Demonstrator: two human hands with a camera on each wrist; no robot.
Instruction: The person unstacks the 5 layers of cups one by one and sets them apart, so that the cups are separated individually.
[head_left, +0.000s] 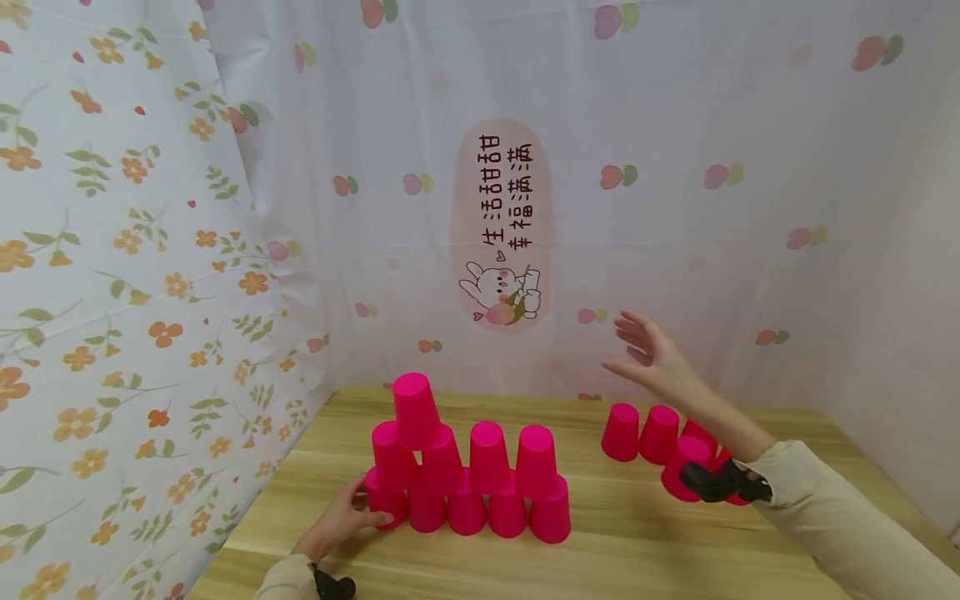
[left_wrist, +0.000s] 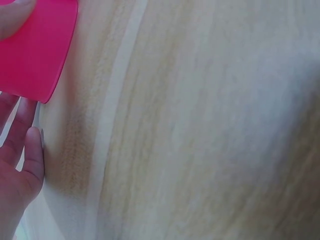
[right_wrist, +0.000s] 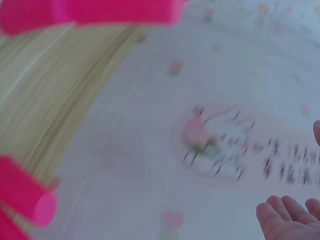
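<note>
Upside-down pink cups stand as a tiered stack on the wooden table in the head view. Several form the bottom row, several more the second row, and one top cup (head_left: 416,410) sits on the left part of that row. My left hand (head_left: 337,521) holds the leftmost bottom cup (head_left: 384,504), thumb on its front and fingers round its far side; the left wrist view shows the thumb on that cup (left_wrist: 32,60). Raised in the air right of the stack, my right hand (head_left: 652,354) has its fingers spread from the thumb and holds nothing.
Several loose upside-down cups (head_left: 620,433) stand on the table's right side, some partly hidden behind my right forearm. A printed curtain (head_left: 675,250) hangs along the back edge of the wooden table (head_left: 615,533), and a flowered one (head_left: 135,333) lines the left.
</note>
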